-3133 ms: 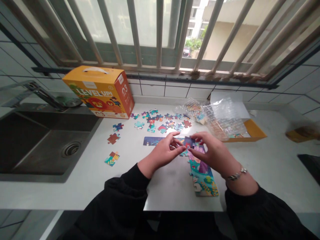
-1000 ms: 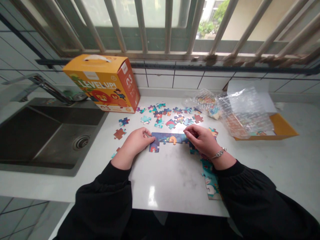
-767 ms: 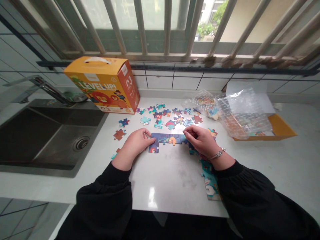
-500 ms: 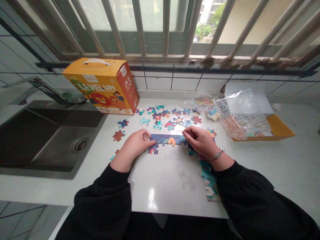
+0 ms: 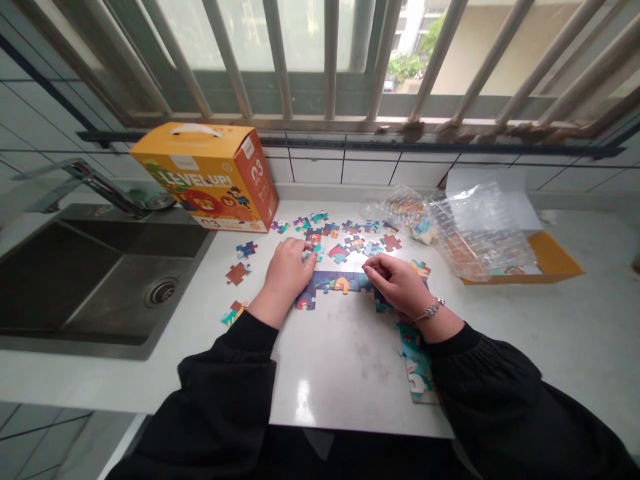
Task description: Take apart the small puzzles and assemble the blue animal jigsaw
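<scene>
My left hand (image 5: 289,272) reaches over the left end of a joined strip of dark blue puzzle pieces (image 5: 345,283). Its thumb and fingers are apart, at a teal loose puzzle piece (image 5: 317,253); whether they touch it is unclear. Over the strip's right end rests my right hand (image 5: 399,283), fingers curled and thumb against them; anything inside is hidden. A purple-blue corner piece (image 5: 305,300) points down at the strip's left end. Down the right side runs a joined teal column of pieces (image 5: 414,360), partly under my right wrist and sleeve.
Several loose puzzle pieces (image 5: 354,243) lie behind the strip, and others (image 5: 237,273) lie to the left. An orange box (image 5: 205,180) stands at the back left, beside a sink (image 5: 115,280). Clear plastic wrapping (image 5: 465,233) covers part of an open yellow box (image 5: 555,257) at right.
My left hand has left the strip's corner and moved up and right to the loose pieces. My right hand stays nearly where it was, fingers still curled.
</scene>
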`<state>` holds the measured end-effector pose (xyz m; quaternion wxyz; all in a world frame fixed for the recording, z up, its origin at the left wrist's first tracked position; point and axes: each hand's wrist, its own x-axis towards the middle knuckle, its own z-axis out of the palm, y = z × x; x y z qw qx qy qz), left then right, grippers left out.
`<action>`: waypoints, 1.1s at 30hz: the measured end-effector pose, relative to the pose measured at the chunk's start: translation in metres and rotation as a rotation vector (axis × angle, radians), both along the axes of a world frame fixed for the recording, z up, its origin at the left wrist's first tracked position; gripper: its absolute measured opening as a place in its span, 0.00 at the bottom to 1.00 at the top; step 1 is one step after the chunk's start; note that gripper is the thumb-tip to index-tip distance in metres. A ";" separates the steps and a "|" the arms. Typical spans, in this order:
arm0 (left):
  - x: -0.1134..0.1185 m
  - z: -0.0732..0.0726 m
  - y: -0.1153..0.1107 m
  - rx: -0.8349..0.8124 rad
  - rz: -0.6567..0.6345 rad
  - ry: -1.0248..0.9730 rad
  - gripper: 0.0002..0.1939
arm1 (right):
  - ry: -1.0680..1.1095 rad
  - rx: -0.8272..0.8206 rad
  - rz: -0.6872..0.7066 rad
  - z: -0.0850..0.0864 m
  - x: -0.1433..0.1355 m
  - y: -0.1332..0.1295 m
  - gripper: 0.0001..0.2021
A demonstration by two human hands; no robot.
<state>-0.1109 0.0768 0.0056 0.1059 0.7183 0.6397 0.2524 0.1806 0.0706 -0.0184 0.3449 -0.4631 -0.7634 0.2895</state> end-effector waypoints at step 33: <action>-0.023 0.012 -0.130 -0.440 0.237 -0.593 0.17 | 0.056 -0.044 -0.003 0.002 -0.001 0.001 0.12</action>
